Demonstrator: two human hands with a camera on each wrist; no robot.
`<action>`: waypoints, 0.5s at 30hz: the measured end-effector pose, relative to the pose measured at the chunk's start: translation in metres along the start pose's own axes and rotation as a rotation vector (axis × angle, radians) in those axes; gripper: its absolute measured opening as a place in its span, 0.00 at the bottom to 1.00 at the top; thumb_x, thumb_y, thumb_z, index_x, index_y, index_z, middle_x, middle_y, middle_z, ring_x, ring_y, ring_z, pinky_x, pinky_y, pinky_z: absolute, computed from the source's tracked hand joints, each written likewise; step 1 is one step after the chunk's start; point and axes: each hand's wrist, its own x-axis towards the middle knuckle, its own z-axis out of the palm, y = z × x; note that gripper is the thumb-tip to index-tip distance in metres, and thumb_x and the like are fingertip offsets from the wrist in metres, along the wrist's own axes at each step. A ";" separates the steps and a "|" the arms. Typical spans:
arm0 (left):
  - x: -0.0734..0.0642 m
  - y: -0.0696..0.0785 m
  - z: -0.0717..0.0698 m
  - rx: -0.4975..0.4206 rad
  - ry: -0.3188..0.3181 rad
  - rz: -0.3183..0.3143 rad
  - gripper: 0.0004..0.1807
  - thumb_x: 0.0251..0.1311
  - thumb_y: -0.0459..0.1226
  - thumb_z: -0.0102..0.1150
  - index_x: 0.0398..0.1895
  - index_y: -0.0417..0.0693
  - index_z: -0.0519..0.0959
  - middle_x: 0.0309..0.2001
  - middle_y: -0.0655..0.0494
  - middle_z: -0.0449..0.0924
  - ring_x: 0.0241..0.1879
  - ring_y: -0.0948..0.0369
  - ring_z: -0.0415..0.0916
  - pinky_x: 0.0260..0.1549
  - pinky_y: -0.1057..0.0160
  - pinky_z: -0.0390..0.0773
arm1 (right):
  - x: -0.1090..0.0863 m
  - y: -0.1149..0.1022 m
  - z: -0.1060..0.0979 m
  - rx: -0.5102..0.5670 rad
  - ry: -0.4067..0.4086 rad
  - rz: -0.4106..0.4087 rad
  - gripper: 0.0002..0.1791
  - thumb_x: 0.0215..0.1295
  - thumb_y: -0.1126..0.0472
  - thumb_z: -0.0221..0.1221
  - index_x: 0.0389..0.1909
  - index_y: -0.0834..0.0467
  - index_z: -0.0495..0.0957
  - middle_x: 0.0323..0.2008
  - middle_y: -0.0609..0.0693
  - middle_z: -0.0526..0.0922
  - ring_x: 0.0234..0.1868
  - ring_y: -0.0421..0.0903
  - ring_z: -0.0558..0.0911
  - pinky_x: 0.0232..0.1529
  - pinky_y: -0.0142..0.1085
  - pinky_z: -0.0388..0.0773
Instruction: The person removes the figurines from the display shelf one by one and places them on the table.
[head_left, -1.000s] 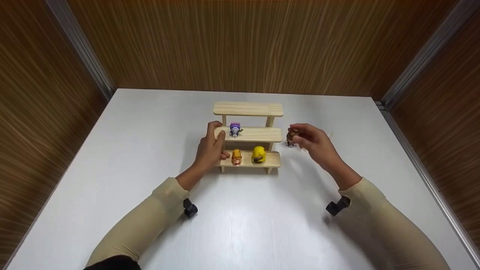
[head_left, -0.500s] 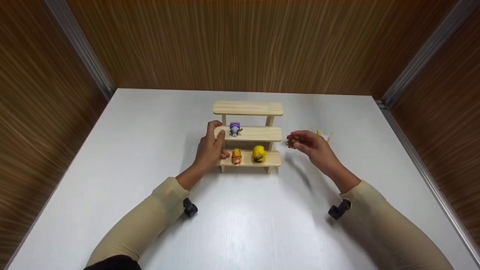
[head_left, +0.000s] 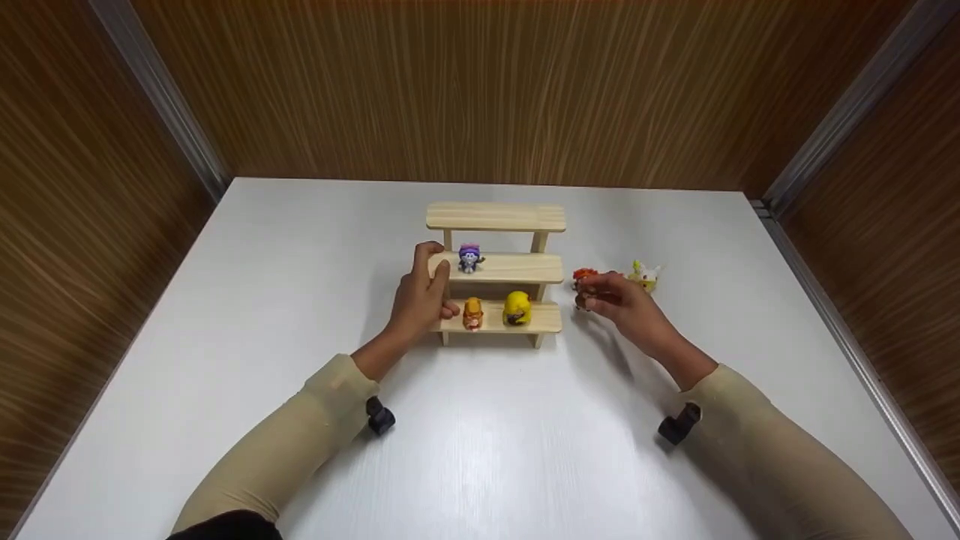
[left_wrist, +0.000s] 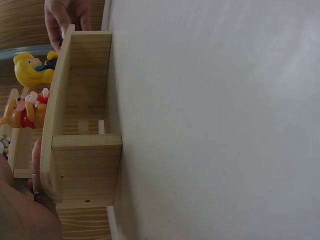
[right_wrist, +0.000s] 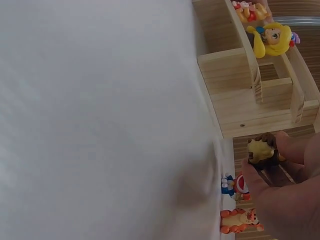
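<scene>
My left hand [head_left: 420, 296] grips the left end of a three-tier wooden display shelf [head_left: 499, 217]. To the right of the shelf, my right hand [head_left: 634, 311] pinches a small brown figurine with a tan part [right_wrist: 260, 151] between thumb and fingers. On the middle tier, towards the left, stands a figurine with a purple hat [head_left: 470, 259]. The bottom tier carries an orange bear figurine [left_wrist: 25, 114] holding a small pink figure, and beside it a yellow-haired figurine [head_left: 517, 309]. The brown figurine's face is mostly hidden by my fingers in the head view.
Behind my right hand, on the white table [head_left: 480, 435], stand a reddish-orange figurine [head_left: 583, 277] and a white-and-yellow one [head_left: 646, 276]. An orange striped tiger figurine [right_wrist: 239, 220] and a red-and-blue one [right_wrist: 229, 185] appear in the right wrist view. Wood-grain panels [head_left: 480, 90] surround the table.
My right hand has come down and towards me with the brown figurine, uncovering the reddish-orange and white-and-yellow figurines behind it. My left hand has kept its hold on the shelf.
</scene>
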 end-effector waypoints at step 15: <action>0.000 0.002 0.000 -0.007 0.010 -0.014 0.17 0.83 0.46 0.43 0.68 0.57 0.63 0.14 0.51 0.74 0.16 0.59 0.83 0.18 0.61 0.84 | 0.002 0.006 0.001 -0.061 0.002 0.044 0.19 0.72 0.71 0.61 0.62 0.68 0.76 0.61 0.65 0.78 0.61 0.58 0.79 0.52 0.23 0.76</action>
